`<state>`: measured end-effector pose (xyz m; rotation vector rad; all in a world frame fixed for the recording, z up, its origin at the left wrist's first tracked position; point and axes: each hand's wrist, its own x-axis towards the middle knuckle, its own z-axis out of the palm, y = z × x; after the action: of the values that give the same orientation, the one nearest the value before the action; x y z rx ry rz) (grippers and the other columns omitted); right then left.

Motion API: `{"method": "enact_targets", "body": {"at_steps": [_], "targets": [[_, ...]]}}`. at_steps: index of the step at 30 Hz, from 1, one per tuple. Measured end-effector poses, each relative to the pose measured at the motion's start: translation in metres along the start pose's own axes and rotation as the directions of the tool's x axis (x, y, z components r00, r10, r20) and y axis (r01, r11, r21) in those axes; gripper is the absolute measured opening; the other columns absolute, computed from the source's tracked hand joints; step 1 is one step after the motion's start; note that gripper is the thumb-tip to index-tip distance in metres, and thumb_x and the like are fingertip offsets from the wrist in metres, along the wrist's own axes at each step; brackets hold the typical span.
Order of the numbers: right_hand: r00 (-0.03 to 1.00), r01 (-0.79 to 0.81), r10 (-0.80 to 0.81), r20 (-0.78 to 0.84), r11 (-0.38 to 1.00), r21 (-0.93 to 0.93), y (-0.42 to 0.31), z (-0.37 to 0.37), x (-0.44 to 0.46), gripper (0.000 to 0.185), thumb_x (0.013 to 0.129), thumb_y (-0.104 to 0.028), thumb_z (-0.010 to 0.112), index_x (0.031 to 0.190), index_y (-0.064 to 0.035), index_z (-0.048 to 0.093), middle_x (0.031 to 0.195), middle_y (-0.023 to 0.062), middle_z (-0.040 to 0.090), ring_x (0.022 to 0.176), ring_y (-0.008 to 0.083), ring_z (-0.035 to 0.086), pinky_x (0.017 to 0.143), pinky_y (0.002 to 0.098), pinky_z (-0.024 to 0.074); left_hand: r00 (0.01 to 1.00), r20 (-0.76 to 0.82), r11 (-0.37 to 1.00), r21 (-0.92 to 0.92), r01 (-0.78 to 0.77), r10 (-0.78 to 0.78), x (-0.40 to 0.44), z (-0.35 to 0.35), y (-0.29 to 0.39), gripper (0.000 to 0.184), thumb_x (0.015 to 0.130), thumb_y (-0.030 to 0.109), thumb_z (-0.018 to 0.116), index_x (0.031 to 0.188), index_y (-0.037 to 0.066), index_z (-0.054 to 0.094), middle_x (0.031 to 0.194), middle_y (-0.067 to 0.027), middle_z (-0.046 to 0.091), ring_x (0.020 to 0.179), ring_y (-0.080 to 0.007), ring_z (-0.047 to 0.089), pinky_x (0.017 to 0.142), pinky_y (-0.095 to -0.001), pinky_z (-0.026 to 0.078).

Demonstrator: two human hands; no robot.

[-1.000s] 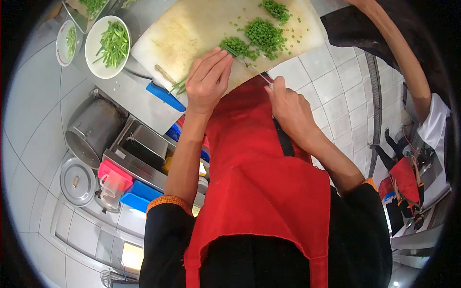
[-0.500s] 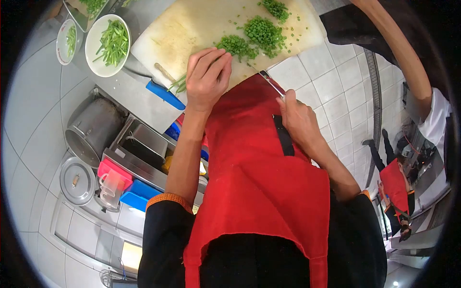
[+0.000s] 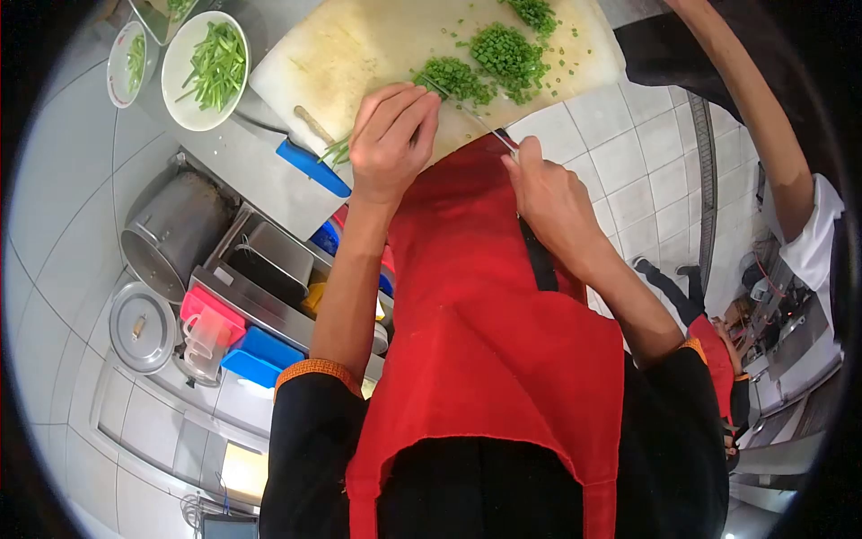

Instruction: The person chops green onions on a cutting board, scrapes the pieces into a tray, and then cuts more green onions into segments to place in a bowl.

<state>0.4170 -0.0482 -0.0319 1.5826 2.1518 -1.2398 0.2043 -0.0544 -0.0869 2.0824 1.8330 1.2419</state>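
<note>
The bunch of long, thin green stalks [image 3: 336, 151] lies on a thick, pale, stained cutting board [image 3: 314, 67], under the person's left hand [image 3: 391, 144]. Its loose ends poke out on the thumbless side, toward the board's near edge. The left hand's grip is curled down over the bunch; from where I stand the fingers hide its middle, so I can't tell how firmly it is held or whether metal meets it. Right by those fingertips is the narrow, shiny-bladed knife [image 3: 499, 137], slanting in from the right across the near edge. The right hand [image 3: 558, 198] has its grip wrapped round the handle.

Just past the left fingertips sits a heap of finely chopped green rings [image 3: 458, 79], with two more mounds farther off to the right. Left of the board, on the grey metal surface [image 3: 229, 175], stands a round white bowl [image 3: 184, 110] of longer green pieces, a smaller white bowl beside it. Over on the right, another person's bare forearm [image 3: 750, 117] reaches past, apart from the stalks.
</note>
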Motion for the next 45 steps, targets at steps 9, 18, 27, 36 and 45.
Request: {"method": "enact_targets", "body": {"at_steps": [9,18,27,36,45], "targets": [[0.999,0.004,-0.005,-0.038,1.0,-0.012,0.003,0.008,0.002,0.028,0.104,-0.031,0.047,0.098,-0.004,0.041,0.065,0.0248,0.064,0.066,0.0479,0.066,0.057,0.0579,0.052,0.998,0.039,0.998,0.033,-0.055,0.053,-0.005,0.004,-0.005,0.021,0.069,-0.005,0.081,0.086,0.005,0.074,0.091,-0.0055,0.069,0.087,-0.0242,0.068,0.076,-0.0331,0.057],[1.0,-0.012,0.01,-0.027,0.998,-0.06,0.037,0.005,-0.033,0.03,0.105,-0.033,0.047,0.098,-0.0053,0.04,0.07,0.026,0.065,0.066,0.0492,0.065,0.053,0.0581,0.0509,0.996,0.006,0.996,0.036,-0.085,0.084,-0.004,0.005,-0.006,0.02,0.069,-0.004,0.081,0.085,0.005,0.073,0.091,-0.0045,0.069,0.086,-0.0238,0.066,0.072,-0.0325,0.056],[0.998,0.057,-0.058,-0.037,0.998,-0.033,0.005,0.0,-0.009,0.03,0.105,-0.032,0.045,0.097,-0.0043,0.04,0.072,0.0258,0.065,0.068,0.0491,0.065,0.054,0.0574,0.0514,0.997,0.004,0.997,0.036,-0.072,0.072,-0.005,0.004,-0.003,0.022,0.068,-0.006,0.081,0.087,0.005,0.075,0.091,-0.0048,0.07,0.087,-0.0232,0.067,0.076,-0.0327,0.056],[0.998,0.05,-0.052,-0.034,0.998,-0.038,-0.006,0.004,0.013,0.03,0.105,-0.031,0.045,0.096,-0.0024,0.041,0.065,0.0255,0.064,0.066,0.0489,0.066,0.056,0.0582,0.0521,0.994,0.045,0.992,0.075,-0.099,0.095,-0.006,0.005,-0.004,0.022,0.069,-0.006,0.081,0.087,0.004,0.074,0.089,-0.0053,0.068,0.086,-0.0235,0.066,0.075,-0.0329,0.055],[0.998,-0.035,0.039,0.043,0.995,-0.089,0.035,0.008,-0.024,0.03,0.106,-0.033,0.045,0.099,-0.004,0.041,0.068,0.0259,0.064,0.067,0.0491,0.065,0.056,0.0577,0.0522,0.987,0.126,0.991,0.079,-0.108,0.098,-0.004,-0.003,-0.004,0.022,0.071,-0.004,0.082,0.09,0.004,0.073,0.093,-0.0058,0.067,0.089,-0.025,0.065,0.077,-0.0342,0.055]]}}
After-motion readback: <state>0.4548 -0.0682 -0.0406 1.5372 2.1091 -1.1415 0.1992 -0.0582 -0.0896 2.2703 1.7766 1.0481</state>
